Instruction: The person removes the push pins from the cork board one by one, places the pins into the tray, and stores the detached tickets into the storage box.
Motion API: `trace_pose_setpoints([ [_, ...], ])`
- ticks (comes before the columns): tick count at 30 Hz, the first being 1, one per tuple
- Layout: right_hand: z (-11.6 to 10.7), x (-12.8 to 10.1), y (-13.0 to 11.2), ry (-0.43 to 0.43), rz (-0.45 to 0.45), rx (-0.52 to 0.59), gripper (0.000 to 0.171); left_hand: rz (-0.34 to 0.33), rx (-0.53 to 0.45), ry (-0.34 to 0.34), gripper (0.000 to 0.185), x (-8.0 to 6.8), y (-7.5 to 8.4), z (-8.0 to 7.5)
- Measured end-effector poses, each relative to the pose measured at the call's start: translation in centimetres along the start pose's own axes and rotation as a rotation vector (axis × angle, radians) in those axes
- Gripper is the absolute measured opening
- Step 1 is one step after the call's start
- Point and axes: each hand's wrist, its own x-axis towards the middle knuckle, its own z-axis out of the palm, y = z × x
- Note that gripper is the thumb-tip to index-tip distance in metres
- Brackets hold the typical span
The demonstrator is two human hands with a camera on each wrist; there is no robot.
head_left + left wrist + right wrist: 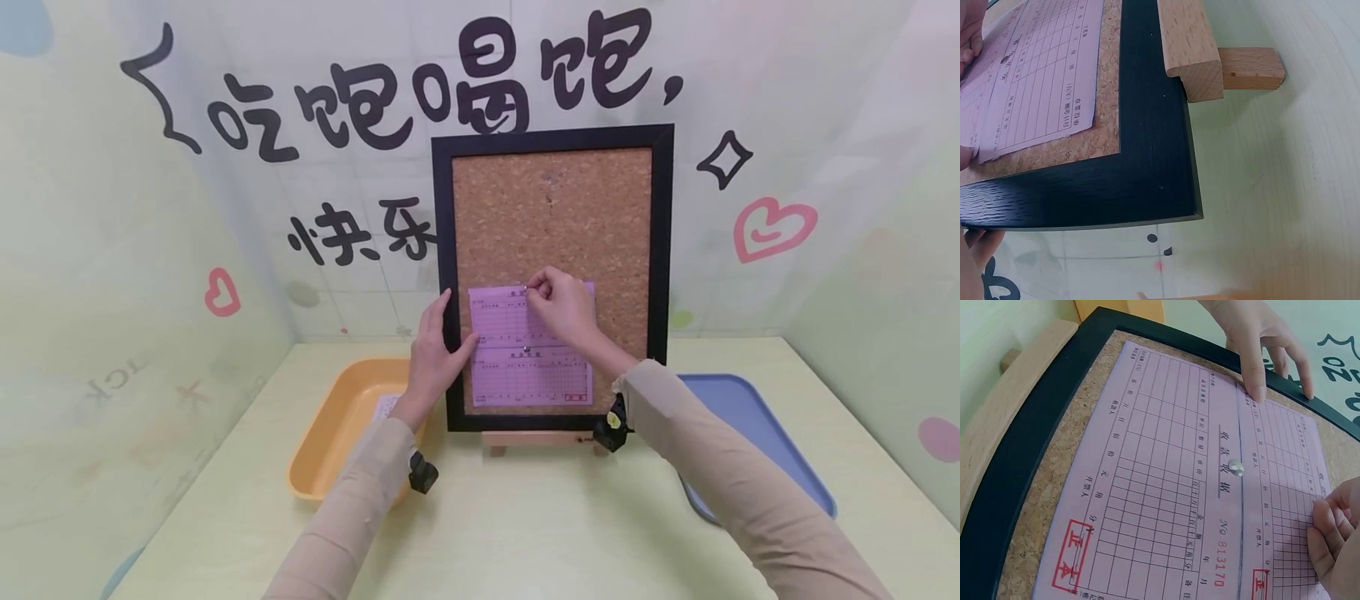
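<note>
Head: left hand (435,354) flat, fingers straight, pressing pink receipt (528,350) against cork board (551,217). Right hand (564,312) pinches a pin (528,288) at the receipt's top edge.
Left wrist: fingertips (967,44) on the receipt.
Right wrist: receipt reads "813170", red stamp (1071,556); silver pin (1235,467) left of right hand's fingers.

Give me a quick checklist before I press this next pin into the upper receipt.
1. Upper receipt flat on the cork board: ok, left hand presses its edge.
2. Lower receipt pinned: ok, one pin sits at its top edge.
3. Pin in right hand: cannot tell, fingertips pinch something small at the sheet's top.
4. Receipts aligned: ok, upper one overlaps the lower one squarely.
5. Board steady on wooden stand: ok, frame rests in the ledge.
</note>
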Motion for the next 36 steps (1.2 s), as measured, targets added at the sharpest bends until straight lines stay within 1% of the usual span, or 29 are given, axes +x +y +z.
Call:
trace_pose_setpoints([
  [3, -0.1, 0.0, 0.0, -0.01, 0.005, 0.017, 0.01, 0.0, -0.001, -0.003, 0.073, 0.0, 0.0, -0.1],
  [6, -0.1, -0.3, 0.1, -0.003, 0.015, 0.027, 0.01, -0.001, 0.003, -0.005, 0.073, 0.0, 0.0, -0.1],
  [9, 0.1, -0.6, 0.2, 0.031, 0.016, 0.026, 0.01, 0.001, 0.004, -0.005, 0.073, -0.1, -0.2, 0.0],
  [15, 1.0, -1.2, 0.3, 0.133, -0.032, 0.005, 0.008, 0.009, -0.008, 0.001, 0.073, 0.0, -0.1, 0.1],
  [19, 1.4, -1.3, 0.2, 0.156, -0.037, 0.012, 0.007, 0.005, -0.008, 0.0, 0.072, 0.0, -0.1, 0.0],
  [22, 1.4, -1.1, 0.1, 0.142, -0.019, 0.037, 0.007, -0.002, -0.005, -0.004, 0.072, 0.0, -0.1, 0.0],
  [27, 1.0, -0.6, 0.0, 0.09, 0.025, 0.025, 0.008, 0.003, -0.006, 0.005, 0.072, 0.0, -0.1, 0.0],
  [31, 0.7, -0.2, -0.1, 0.056, 0.038, 0.002, 0.009, 0.009, -0.003, 0.012, 0.072, 0.0, -0.1, 0.0],
  [36, 0.5, -0.2, 0.0, 0.043, 0.039, 0.001, 0.01, -0.002, -0.003, -0.002, 0.072, 0.1, 0.0, 0.0],
])
